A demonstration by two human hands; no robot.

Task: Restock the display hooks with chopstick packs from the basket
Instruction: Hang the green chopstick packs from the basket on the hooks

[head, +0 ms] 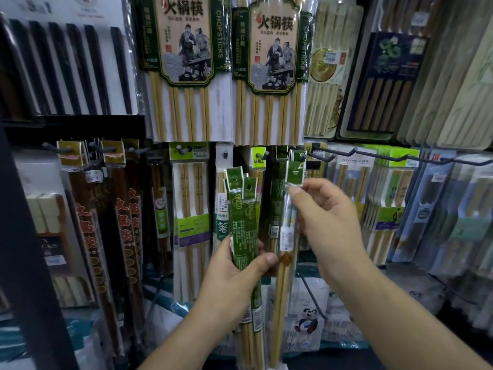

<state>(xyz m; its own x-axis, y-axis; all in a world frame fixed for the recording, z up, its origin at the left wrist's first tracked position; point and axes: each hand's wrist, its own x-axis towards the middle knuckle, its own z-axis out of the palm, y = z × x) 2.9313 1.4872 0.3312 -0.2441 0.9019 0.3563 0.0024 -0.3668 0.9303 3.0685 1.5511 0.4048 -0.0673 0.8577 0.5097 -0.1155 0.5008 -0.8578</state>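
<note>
You are partway through the restock, with most of what you carry yet to go up. Your left hand is clamped around a bundle of green packs, thumb across the front and fingers curled behind. At least three green header cards fan out at the top of it, so several packs are left to hang.

Your right hand pinches a single pack between thumb and forefinger just below its green header card. That card is raised to the hook in the middle row. It sits just under the hook's tip. Whether the hole has caught the wire cannot be told from here.

A dark green hanging pack is already up just beside it, which suggests this hook is partly filled. The hooks to either side carry other kinds of chopsticks.

The basket is not in view, so how much stock remains in it cannot be judged. What is left, as I read it: seat this pack, then feed the bundle on one at a time.
</note>
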